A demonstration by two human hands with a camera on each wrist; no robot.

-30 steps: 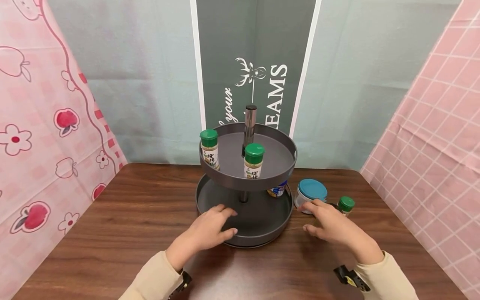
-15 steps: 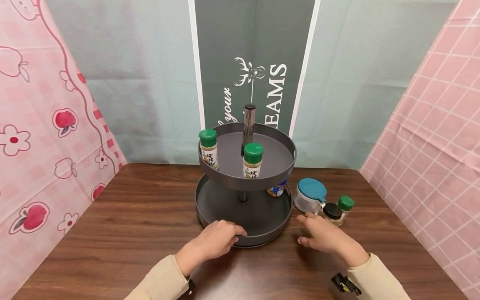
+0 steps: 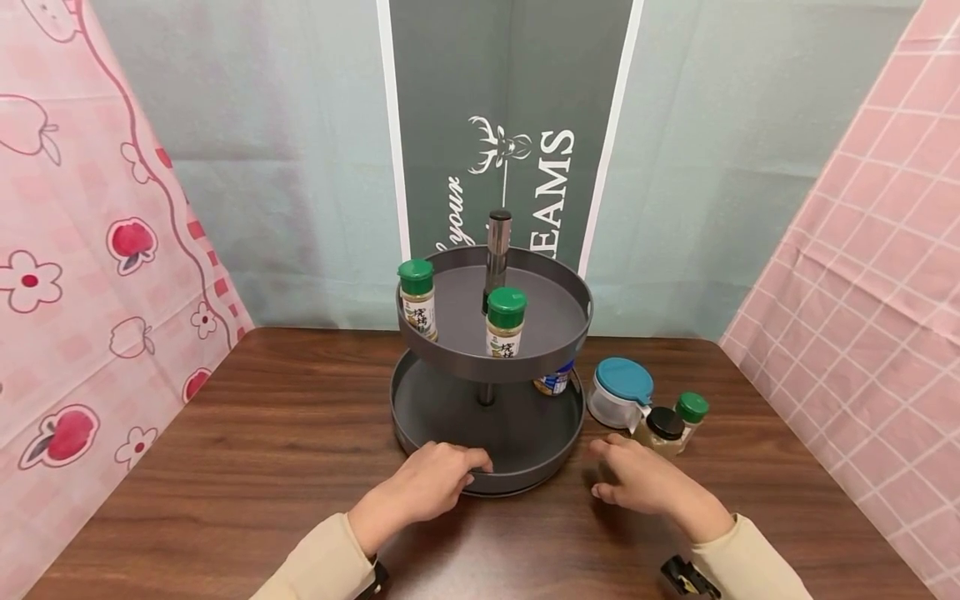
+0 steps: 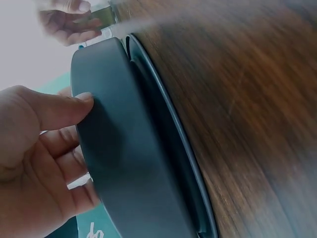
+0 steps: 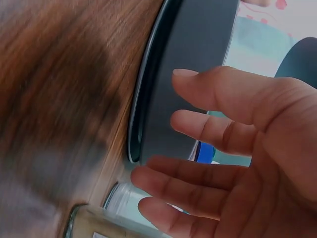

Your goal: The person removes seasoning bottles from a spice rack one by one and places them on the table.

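Note:
A dark grey two-tier round spice rack (image 3: 525,479) stands on the wooden table, a chrome post rising through its middle. My left hand (image 3: 431,482) pinches the front rim of the lower tray; in the left wrist view the thumb (image 4: 81,106) presses the outer wall (image 4: 129,139), with the other fingers behind the rim. My right hand (image 3: 637,482) hovers just right of the rack, fingers spread and holding nothing. Two green-capped seasoning bottles, one at left (image 3: 417,300) and one at front (image 3: 506,323), stand on the upper tray. A blue-labelled container (image 3: 555,382) sits on the lower tray, partly hidden.
Beyond my right hand are a blue-lidded clear jar (image 3: 624,383), a black-lidded jar (image 3: 663,427) and another green-capped bottle (image 3: 692,408). Printed cloths hang behind and on both sides of the brown table (image 3: 247,433).
My left hand has moved from over the lower tray to its front rim and taken hold. The right hand has drawn back slightly toward me, uncovering the black-lidded jar.

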